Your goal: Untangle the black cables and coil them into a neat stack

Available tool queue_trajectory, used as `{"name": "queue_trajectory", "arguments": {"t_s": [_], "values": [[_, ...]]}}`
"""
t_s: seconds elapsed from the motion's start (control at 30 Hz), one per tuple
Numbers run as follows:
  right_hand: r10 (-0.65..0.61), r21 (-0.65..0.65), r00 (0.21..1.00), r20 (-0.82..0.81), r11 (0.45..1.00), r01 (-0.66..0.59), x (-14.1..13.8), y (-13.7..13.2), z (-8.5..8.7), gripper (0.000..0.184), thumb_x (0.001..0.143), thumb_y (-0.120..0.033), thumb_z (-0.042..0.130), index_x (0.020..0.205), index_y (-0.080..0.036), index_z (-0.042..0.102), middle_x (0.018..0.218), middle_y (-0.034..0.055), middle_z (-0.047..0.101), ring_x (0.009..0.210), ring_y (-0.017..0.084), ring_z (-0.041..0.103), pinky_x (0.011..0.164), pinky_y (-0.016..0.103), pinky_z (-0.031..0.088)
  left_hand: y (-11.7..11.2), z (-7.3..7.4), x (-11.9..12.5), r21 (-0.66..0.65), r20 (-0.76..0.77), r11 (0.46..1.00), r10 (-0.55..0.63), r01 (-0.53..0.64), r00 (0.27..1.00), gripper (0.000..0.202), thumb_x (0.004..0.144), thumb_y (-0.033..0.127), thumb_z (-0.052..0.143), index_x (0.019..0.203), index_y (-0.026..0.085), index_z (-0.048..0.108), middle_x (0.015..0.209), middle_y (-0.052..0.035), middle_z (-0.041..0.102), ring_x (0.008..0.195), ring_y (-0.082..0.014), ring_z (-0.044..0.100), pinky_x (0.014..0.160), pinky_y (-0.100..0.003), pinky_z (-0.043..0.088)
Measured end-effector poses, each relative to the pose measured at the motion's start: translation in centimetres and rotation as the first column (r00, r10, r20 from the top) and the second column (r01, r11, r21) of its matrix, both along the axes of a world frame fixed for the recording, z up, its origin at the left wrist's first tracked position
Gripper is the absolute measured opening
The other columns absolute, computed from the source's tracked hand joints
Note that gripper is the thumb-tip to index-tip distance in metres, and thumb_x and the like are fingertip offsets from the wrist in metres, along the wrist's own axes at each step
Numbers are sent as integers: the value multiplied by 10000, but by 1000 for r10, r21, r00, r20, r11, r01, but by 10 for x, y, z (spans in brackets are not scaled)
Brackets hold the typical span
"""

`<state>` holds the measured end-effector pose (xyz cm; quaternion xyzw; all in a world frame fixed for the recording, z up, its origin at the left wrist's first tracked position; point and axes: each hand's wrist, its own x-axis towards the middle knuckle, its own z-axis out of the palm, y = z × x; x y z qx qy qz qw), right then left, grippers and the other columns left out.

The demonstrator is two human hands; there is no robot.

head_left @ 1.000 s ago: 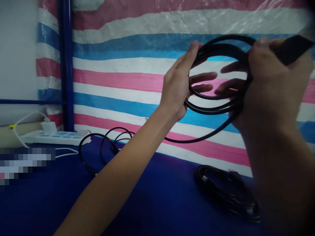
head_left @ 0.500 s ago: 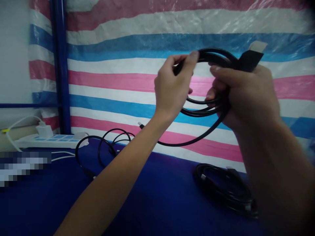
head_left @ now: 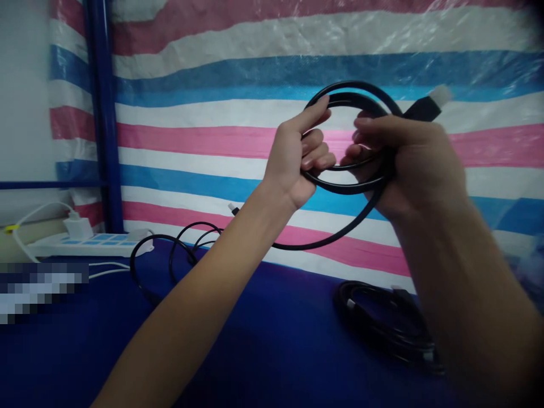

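A black cable [head_left: 348,187] hangs in several loops between my two hands, well above the blue surface. My left hand [head_left: 300,141] is closed round the left side of the coil, with its thumb along the upper loop. On the other side my right hand [head_left: 419,153] grips the gathered loops. A black plug [head_left: 425,107] with a pale tip sticks out above that hand. From the coil's underside one length runs down to the left and passes behind my left forearm. A connector [head_left: 233,209] with a light tip shows just beyond that forearm.
Coiled black cables [head_left: 382,323] lie at the right on the blue surface [head_left: 263,340]. More black cable loops [head_left: 176,243] stand at the left, near a white power strip [head_left: 91,243] with a plugged-in adapter. Behind hangs a striped plastic sheet [head_left: 204,136], beside a blue post [head_left: 102,113].
My left fingers have curled inward round the loops and the thumb has shifted. The upper loop has spread wider. My right hand and the plug have moved slightly left, and the plug is lower.
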<state>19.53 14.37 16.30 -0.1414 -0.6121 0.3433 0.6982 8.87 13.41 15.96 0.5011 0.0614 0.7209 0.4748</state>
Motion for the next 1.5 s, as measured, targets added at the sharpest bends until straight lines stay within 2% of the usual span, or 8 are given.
{"name": "queue_trajectory", "arguments": {"t_s": [0.2, 0.4, 0.47, 0.6, 0.87, 1.03, 1.27, 1.5], "values": [[-93, 103, 993, -71, 990, 100, -29, 2, -13, 233, 751, -13, 534, 918, -154, 454, 611, -73, 490, 519, 61, 546, 559, 208, 444, -1, 1, 0, 4, 244, 958, 278, -288, 929, 157, 811, 204, 554, 776, 213, 401, 451, 104, 212, 316, -35, 233, 386, -192, 271], [-216, 244, 973, 83, 951, 190, -7, -3, -5, 163, 808, -17, 455, 908, -111, 543, 420, -99, 404, 396, 72, 477, 483, 221, 440, 2, 1, -14, 230, 29, 814, 542, -533, 840, 320, 724, 135, 583, 969, 254, 416, 669, 56, 496, 387, -45, 403, 424, -197, 360], [-440, 334, 832, 338, 883, 331, 9, -4, 0, 189, 770, 0, 468, 849, -114, 596, 392, -95, 423, 346, 64, 447, 389, 180, 348, 2, 0, -20, 330, -143, 772, 610, -543, 780, 439, 692, 57, 581, 1048, 275, 444, 739, 43, 524, 412, -41, 434, 432, -181, 345], [-646, 546, 563, 516, 754, 364, 23, -6, 2, 209, 730, -6, 519, 549, -110, 525, 374, -92, 416, 337, -3, 364, 361, 116, 222, 3, -3, -23, 221, -577, 935, 354, -276, 736, 301, 723, 40, 576, 993, 169, 540, 622, 32, 467, 416, -16, 392, 457, -158, 295], [-252, 69, 908, 334, 967, 243, 18, -4, 2, 93, 725, -79, 600, 645, -115, 569, 393, -80, 348, 317, 29, 345, 326, 180, 311, 8, -6, -10, 170, -229, 965, 236, -200, 944, 249, 628, 2, 504, 777, 189, 432, 495, 92, 260, 355, -7, 158, 351, -184, 105], [-218, 5, 960, 174, 975, 220, 19, -4, 3, 125, 778, -21, 509, 728, -107, 585, 364, -102, 231, 293, 7, 196, 323, 174, 140, 11, -7, -8, 220, -289, 940, 317, -260, 903, 230, 682, 96, 598, 848, 186, 466, 552, 69, 394, 408, -38, 359, 431, -189, 310], [-189, -3, 960, -209, 981, 192, 34, 6, 9, 221, 808, -13, 400, 776, -146, 573, 351, -90, 193, 332, 45, 152, 357, 210, 143, 22, -11, -15, 236, -197, 743, 668, -626, 718, 264, 860, 459, 479, 882, 197, 513, 894, -41, 567, 795, -150, 548, 671, -261, 407], [-63, -227, 965, 255, 966, 123, 51, 18, 4, 180, 754, -36, 481, 861, -128, 592, 421, -89, 226, 357, 34, 157, 349, 190, 132, 32, -17, -4, -2, -433, 992, 110, -123, 895, 496, 790, 665, 413, 916, 199, 530, 763, -48, 581, 606, -145, 592, 519, -233, 432]]}}
